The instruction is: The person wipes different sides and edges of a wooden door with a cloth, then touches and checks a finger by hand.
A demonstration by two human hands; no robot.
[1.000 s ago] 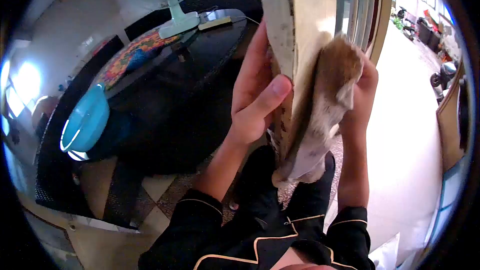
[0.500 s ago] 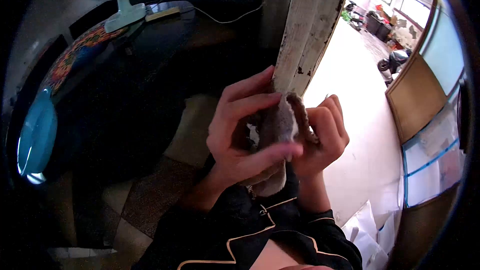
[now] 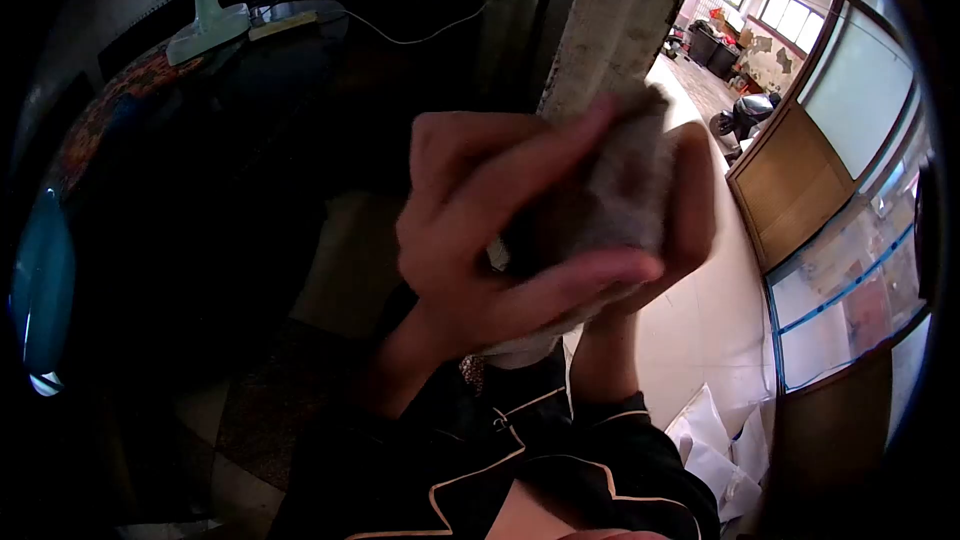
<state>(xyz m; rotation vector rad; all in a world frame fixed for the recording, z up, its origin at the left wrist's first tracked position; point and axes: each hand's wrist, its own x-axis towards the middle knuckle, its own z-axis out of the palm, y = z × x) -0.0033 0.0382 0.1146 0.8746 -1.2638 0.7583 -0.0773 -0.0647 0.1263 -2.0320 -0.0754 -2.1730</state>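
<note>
Between my two hands, in front of my chest, is a grey fuzzy cloth item point(image 3: 625, 185), smeared by motion, so I cannot make out its exact kind. My left hand point(image 3: 465, 225) curls round it from the left, with the thumb stretched across its lower front and a fingertip pressing near the top. From the far right side my right hand point(image 3: 692, 195) grips it; most of those fingers are hidden behind the cloth. A paler grey end of fabric hangs below, over the black jacket point(image 3: 525, 405) with light piping.
A worn wooden post point(image 3: 620, 15) stands right behind my hands. To the left is a dark table point(image 3: 220, 100) bearing a fan point(image 3: 205, 25), with a blue plastic object point(image 3: 42, 285) nearby. At right are a panelled door point(image 3: 790, 180) and white bags point(image 3: 715, 450) on the floor.
The cloth item has risen and moved right, nearer the camera, and its folded edge no longer shows. My right hand now sits further behind it. The view has swung slightly right.
</note>
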